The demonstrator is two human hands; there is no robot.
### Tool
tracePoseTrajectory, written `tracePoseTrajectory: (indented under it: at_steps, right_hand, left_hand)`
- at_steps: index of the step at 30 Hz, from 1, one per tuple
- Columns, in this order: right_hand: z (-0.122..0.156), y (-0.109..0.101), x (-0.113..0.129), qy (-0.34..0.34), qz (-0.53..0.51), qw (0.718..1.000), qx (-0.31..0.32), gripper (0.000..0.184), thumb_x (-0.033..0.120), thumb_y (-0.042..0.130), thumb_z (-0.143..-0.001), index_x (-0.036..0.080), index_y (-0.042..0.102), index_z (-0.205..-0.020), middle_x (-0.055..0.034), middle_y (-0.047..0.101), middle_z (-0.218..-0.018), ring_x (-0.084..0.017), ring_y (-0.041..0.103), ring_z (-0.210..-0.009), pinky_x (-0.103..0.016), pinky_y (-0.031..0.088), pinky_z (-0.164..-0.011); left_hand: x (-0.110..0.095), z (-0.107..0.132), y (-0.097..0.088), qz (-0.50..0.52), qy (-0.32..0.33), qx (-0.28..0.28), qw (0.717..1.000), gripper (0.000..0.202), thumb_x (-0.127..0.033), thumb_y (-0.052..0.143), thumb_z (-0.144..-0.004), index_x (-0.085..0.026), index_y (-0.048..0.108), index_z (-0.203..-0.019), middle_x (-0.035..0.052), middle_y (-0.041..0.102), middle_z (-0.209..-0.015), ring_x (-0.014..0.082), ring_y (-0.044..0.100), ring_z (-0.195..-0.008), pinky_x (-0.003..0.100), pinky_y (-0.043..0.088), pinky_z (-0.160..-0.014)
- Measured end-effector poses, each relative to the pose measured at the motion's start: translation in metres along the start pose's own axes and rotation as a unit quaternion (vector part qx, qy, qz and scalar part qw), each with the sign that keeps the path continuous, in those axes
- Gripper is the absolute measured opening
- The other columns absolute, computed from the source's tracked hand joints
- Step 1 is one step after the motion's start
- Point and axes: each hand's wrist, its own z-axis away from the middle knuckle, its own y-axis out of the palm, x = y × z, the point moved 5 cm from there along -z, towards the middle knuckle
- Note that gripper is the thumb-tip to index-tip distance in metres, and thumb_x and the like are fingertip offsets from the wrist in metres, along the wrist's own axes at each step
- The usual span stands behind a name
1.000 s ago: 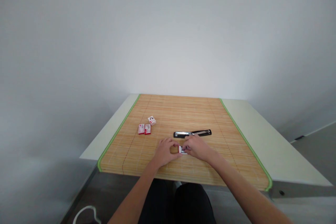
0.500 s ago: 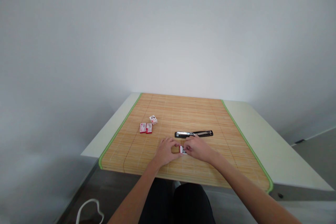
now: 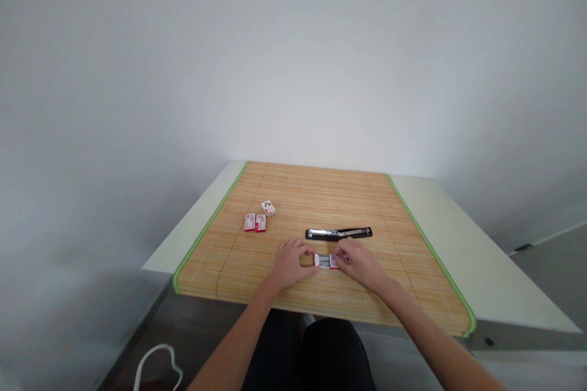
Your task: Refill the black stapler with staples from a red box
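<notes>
A small red-and-white staple box [image 3: 324, 261] lies on the mat between my hands, its inner tray partly showing with grey staples inside. My left hand [image 3: 288, 264] pinches the left end of the box between thumb and fingers. At the right end, over the box's printed part, my right hand [image 3: 360, 264] has its fingers closed on the box. Just beyond my hands lies a black stapler [image 3: 338, 233], opened out lengthwise so its metal parts show.
Farther left, several small boxes sit close together: a white one [image 3: 268, 208] and two red-and-white ones, including a red-edged box [image 3: 249, 222]. A bamboo mat [image 3: 316, 195] with green edging covers the middle of the white table [image 3: 477, 244]. A plain wall stands behind.
My right hand has moved a little to the right, away from the stapler. More of the staple box, with its inner tray and staples, now shows. My left hand has stayed put.
</notes>
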Motion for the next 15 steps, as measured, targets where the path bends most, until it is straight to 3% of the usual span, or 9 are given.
tracePoseTrajectory:
  at_steps: [9, 15]
  right_hand:
    - [0.011, -0.001, 0.01, -0.066, 0.002, 0.998, 0.014, 0.017, 0.029, 0.052, -0.102, 0.025, 0.068, -0.099, -0.008, 0.066, -0.099, -0.025, 0.057, -0.098, -0.039, 0.047, -0.088]
    - [0.018, 0.002, 0.008, -0.078, -0.044, 0.995, 0.034, 0.016, 0.034, 0.056, -0.102, 0.027, 0.07, -0.099, -0.007, 0.067, -0.1, -0.025, 0.06, -0.099, -0.039, 0.049, -0.088]
  left_hand:
    - [-0.002, 0.001, -0.002, 0.006, 0.004, 0.0, 1.0, 0.036, -0.052, 0.083, -0.076, -0.032, 0.073, -0.104, 0.0013, 0.067, -0.11, 0.026, 0.057, -0.109, 0.04, 0.039, -0.099]
    - [-0.002, 0.001, -0.002, 0.008, 0.012, -0.002, 1.0, 0.038, -0.052, 0.083, -0.076, -0.032, 0.072, -0.106, 0.0007, 0.067, -0.113, 0.0255, 0.057, -0.11, 0.039, 0.039, -0.098]
